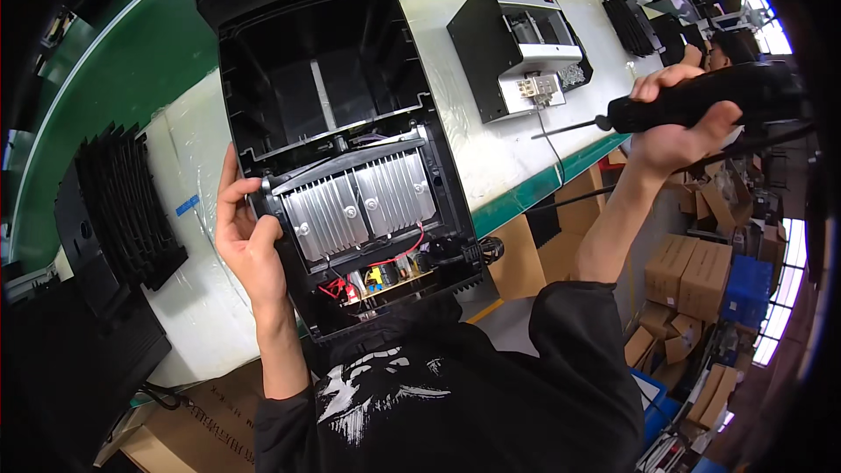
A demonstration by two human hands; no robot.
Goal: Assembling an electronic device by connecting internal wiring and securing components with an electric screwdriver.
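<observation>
A black plastic equipment housing point(320, 39) lies open on the bench, its hollow half away from me. Two silver finned heat sinks point(322, 221) sit side by side in its nearer half, with screws in them. Below them a circuit board point(394, 278) shows red wires and a yellow part. My left hand point(250, 250) grips the housing's left edge, thumb and fingers closed on it. Raised at the right, my right hand point(670, 144) is wrapped round a black electric screwdriver point(710, 103). Its long thin bit points left, apart from the housing.
A black and silver screw feeder point(482, 57) stands on the bench right of the housing. Black slotted panels point(131, 210) are stacked at the left. Open cartons point(561, 250) stand below the bench edge. More boxes point(688, 270) and a blue crate point(747, 293) lie farther right. Another person point(720, 51) is at the far right.
</observation>
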